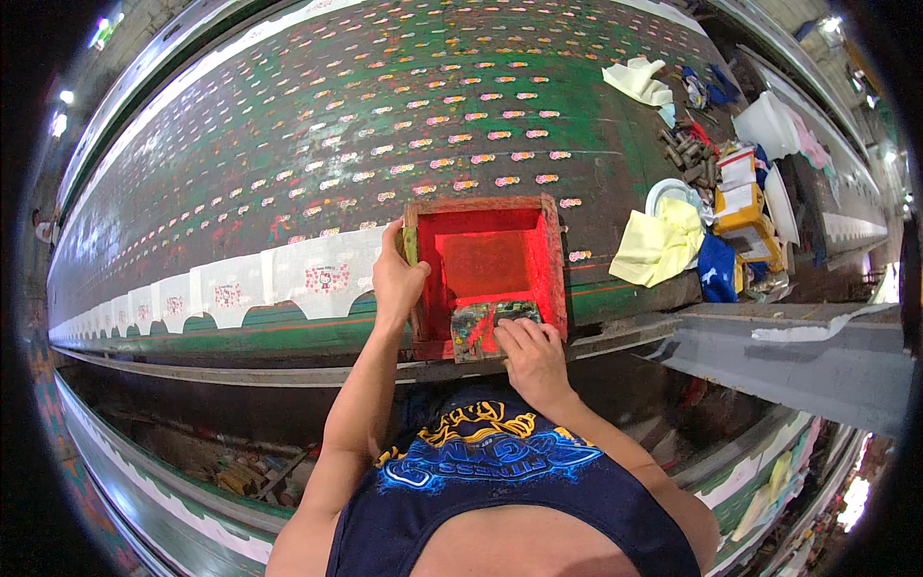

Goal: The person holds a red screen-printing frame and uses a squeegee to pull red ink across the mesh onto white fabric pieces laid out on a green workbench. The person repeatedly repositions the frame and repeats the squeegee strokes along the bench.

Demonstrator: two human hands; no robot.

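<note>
A wooden screen-printing frame [552, 216] lies on the long green table, its inside coated in red ink. My left hand [397, 284] grips the frame's left side, thumb over the edge. My right hand [532, 361] holds a paint-stained squeegee [473, 332] at the frame's near end, fingers closed over its right part. The squeegee's lower edge, where it meets the mesh, is hidden. To the left of the frame runs a row of white fabric pieces [328, 279] with small red prints along the near edge.
Rows of small colourful prints [418, 103] cover the green table [596, 125]. At the right are yellow cloths [656, 240], a yellow container [745, 226], a white bowl [670, 192] and a pile of small cylindrical pieces [688, 154]. A grey metal ledge [798, 361] juts out at the near right.
</note>
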